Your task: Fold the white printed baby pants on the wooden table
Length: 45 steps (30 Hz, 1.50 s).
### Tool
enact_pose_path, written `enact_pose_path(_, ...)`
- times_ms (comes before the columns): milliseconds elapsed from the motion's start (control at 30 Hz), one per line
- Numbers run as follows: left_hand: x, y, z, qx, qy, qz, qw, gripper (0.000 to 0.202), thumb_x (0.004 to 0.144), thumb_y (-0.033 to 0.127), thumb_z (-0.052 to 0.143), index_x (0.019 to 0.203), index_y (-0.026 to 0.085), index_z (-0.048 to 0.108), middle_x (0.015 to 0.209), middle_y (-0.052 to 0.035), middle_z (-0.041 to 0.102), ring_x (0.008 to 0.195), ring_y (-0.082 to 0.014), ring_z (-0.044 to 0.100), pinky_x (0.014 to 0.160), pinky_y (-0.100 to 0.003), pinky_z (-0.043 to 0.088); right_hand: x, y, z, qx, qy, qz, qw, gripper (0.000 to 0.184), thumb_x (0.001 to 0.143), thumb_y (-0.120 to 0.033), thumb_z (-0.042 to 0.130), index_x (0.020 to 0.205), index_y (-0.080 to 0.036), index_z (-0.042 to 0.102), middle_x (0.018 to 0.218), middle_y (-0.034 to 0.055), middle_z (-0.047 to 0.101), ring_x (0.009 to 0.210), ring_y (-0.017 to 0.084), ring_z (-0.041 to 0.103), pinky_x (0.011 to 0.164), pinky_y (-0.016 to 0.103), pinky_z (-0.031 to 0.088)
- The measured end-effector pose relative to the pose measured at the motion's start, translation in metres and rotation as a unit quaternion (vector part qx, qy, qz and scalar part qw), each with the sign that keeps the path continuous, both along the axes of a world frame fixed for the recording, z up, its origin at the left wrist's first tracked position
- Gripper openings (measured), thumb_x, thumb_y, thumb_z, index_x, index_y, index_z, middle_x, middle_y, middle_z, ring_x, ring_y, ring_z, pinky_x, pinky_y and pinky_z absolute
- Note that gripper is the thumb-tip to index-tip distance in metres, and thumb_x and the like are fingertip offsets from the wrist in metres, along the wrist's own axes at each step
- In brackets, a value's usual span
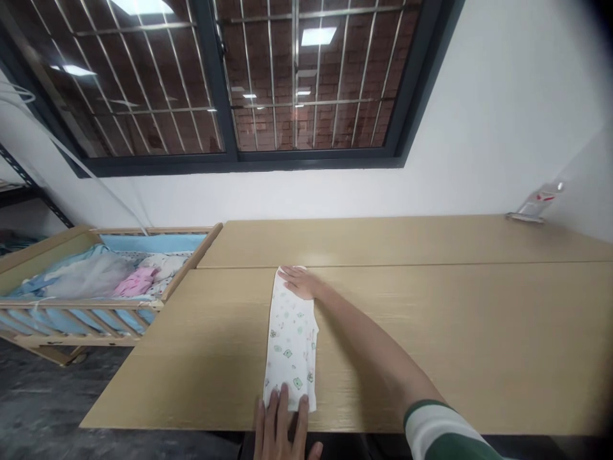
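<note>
A white baby garment [288, 348] with small green and brown prints lies folded into a long, narrow strip on the wooden table. My right hand [297, 282] reaches across to its far end and rests flat there, fingers stretched toward the left. At the near end, the fingertips of my left hand [281, 425] lie on the cloth, spread apart and pointing away from me. Neither hand grips the fabric. How the layers are folded underneath cannot be seen.
The pale wooden table [454, 332] has a seam across it. On the left stands a wooden crib [81, 313] with blue lining and bedding; a pink cloth [137, 282] lies inside. A clear bottle-like object [539, 201] sits at the far right. A barred window [306, 76] is ahead.
</note>
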State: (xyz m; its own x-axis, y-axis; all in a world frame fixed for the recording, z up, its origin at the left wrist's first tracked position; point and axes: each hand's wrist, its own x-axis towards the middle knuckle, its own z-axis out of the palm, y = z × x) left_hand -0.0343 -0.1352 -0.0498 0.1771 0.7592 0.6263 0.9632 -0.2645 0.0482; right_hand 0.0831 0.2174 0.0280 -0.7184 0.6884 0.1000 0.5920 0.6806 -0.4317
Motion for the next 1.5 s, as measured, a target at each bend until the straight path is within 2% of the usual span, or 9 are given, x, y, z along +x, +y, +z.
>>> enact_pose_path(300,-0.025,0.024,0.057,-0.029,-0.093,-0.115,0.989,0.031,0.097,0.025,0.053,0.126,0.023,0.063,0.128,-0.0101,0.068,0.121,-0.0266,0.062,0.107,-0.051,0.052,0.043,-0.073,0.036,0.091,0.082,-0.084,0.989,0.039,0.101,-0.026,0.041,0.131,-0.011,0.061,0.142,0.0189,0.057,0.134,0.029,0.049,0.116,0.047,0.035)
enact_pose_path(433,-0.046,0.028,0.059,-0.072,-0.112,-0.154,0.979,0.025,0.098,0.021,0.052,0.120,0.023,0.063,0.125,-0.0092,0.069,0.124,-0.0240,0.061,0.103,-0.042,0.056,0.066,-0.156,0.051,0.003,0.081,-0.001,0.997,0.033,0.103,-0.026,0.040,0.112,-0.018,0.071,0.109,0.0108,0.071,0.104,0.024,0.065,0.096,0.040,0.050)
enact_pose_path(600,-0.051,0.021,0.056,-0.094,-0.086,-0.183,0.975,0.030,0.096,0.026,0.058,0.126,0.024,0.062,0.127,-0.0100,0.068,0.121,-0.0250,0.063,0.103,-0.043,0.057,0.086,-0.243,0.050,-0.050,0.048,0.084,0.994,0.038,0.097,-0.041,0.059,0.129,-0.022,0.067,0.127,0.0122,0.068,0.120,0.027,0.062,0.106,0.043,0.047)
enact_pose_path(700,-0.053,0.015,0.056,-0.079,-0.060,-0.208,0.973,0.035,0.094,0.026,0.061,0.129,0.023,0.060,0.126,-0.0106,0.068,0.118,-0.0249,0.065,0.100,-0.041,0.058,0.094,-0.271,0.038,-0.010,0.006,0.086,0.996,0.062,0.088,-0.052,0.070,0.140,-0.021,0.059,0.148,0.0169,0.055,0.140,0.036,0.046,0.117,0.054,0.036)
enact_pose_path(900,-0.055,0.008,0.057,-0.083,-0.080,-0.265,0.957,0.042,0.093,0.000,0.042,0.120,0.025,0.063,0.107,-0.0051,0.072,0.097,-0.0156,0.069,0.088,-0.029,0.060,0.091,-0.299,0.030,0.066,0.003,0.075,0.995,0.031,0.100,-0.020,0.050,0.127,-0.023,0.064,0.134,0.0121,0.066,0.132,0.029,0.056,0.116,0.049,0.039)
enact_pose_path(1067,-0.054,0.015,0.068,-0.092,-0.184,-0.263,0.943,0.031,0.100,0.013,0.048,0.125,0.025,0.061,0.108,-0.0042,0.072,0.101,-0.0140,0.071,0.089,-0.023,0.059,0.091,-0.298,0.069,-0.019,0.042,0.019,0.999,0.023,0.104,-0.028,0.043,0.113,-0.024,0.064,0.105,0.0082,0.071,0.102,0.024,0.067,0.097,0.041,0.052)
enact_pose_path(1233,-0.051,0.064,0.099,-0.040,-0.255,-0.193,0.947,0.021,0.100,0.029,0.056,0.119,0.024,0.065,0.107,-0.0026,0.076,0.097,-0.0153,0.073,0.087,-0.024,0.059,0.089,-0.255,0.100,-0.065,0.149,-0.035,0.986,0.029,0.107,-0.037,0.040,0.117,-0.025,0.064,0.113,0.0077,0.065,0.104,0.021,0.063,0.091,0.034,0.051)
enact_pose_path(1400,-0.047,0.153,0.141,-0.118,-0.248,-0.113,0.955,0.026,0.102,0.033,0.049,0.113,0.020,0.068,0.114,-0.0051,0.075,0.107,-0.0185,0.069,0.098,-0.031,0.052,0.072,-0.164,0.084,-0.054,0.256,-0.139,0.955,0.037,0.097,-0.041,0.057,0.127,-0.019,0.061,0.102,0.0069,0.069,0.087,0.020,0.063,0.078,0.031,0.051)
enact_pose_path(1500,-0.042,0.205,0.150,-0.187,-0.215,-0.061,0.957,0.028,0.103,0.028,0.045,0.117,0.017,0.066,0.120,-0.0076,0.073,0.112,-0.0185,0.066,0.100,-0.029,0.048,0.061,-0.108,0.063,-0.075,0.294,-0.180,0.936,0.026,0.092,-0.038,0.060,0.105,-0.016,0.065,0.086,0.0027,0.068,0.075,0.017,0.060,0.068,0.026,0.047)
